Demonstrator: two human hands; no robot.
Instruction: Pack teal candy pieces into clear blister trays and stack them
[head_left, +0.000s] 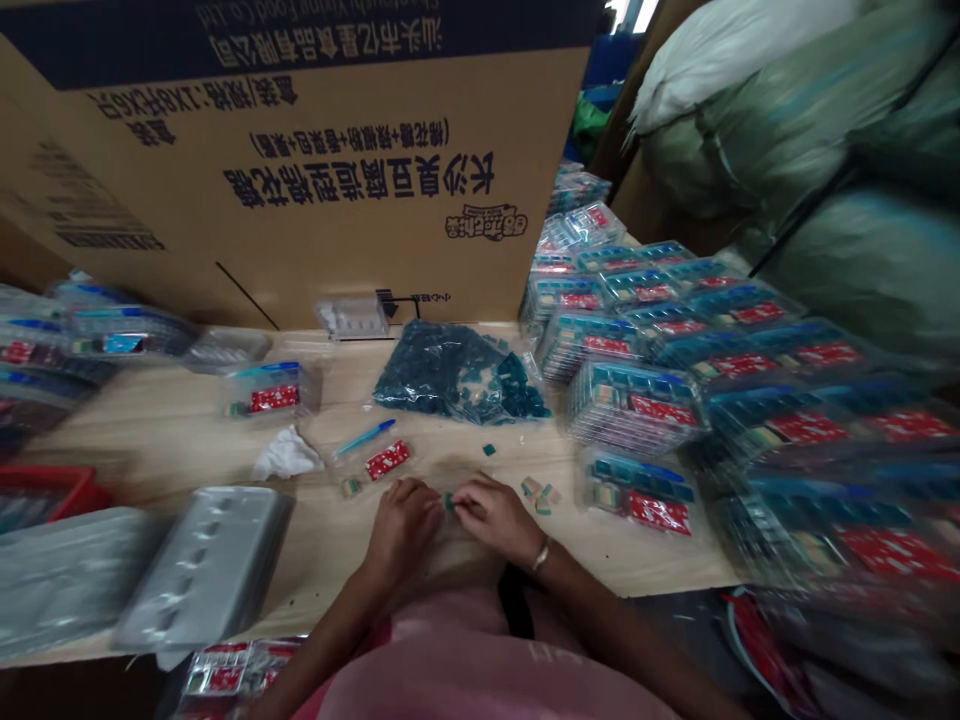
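My right hand (pixel 495 512) pinches a small green tile-like piece (pixel 448 501) at the middle of the table's front. Close against it, my left hand (pixel 405 522) has its fingers curled together; what they hold, if anything, I cannot make out. Just beyond my left hand lies a clear plastic tray (pixel 401 476) with a red patterned packet (pixel 388 460) and a blue pen-like stick (pixel 364 438). A loose dark green tile (pixel 489 450) lies past my fingertips. Right of my right hand are several beige and green pieces (pixel 541 495).
A clear bag of dark green pieces (pixel 457 372) lies before a large cardboard box (pixel 360 240). Stacks of filled clear packs (pixel 630 400) line the right. At left are crumpled tissue (pixel 287 454), stacked trays (pixel 214 560) and a red bin (pixel 71 490).
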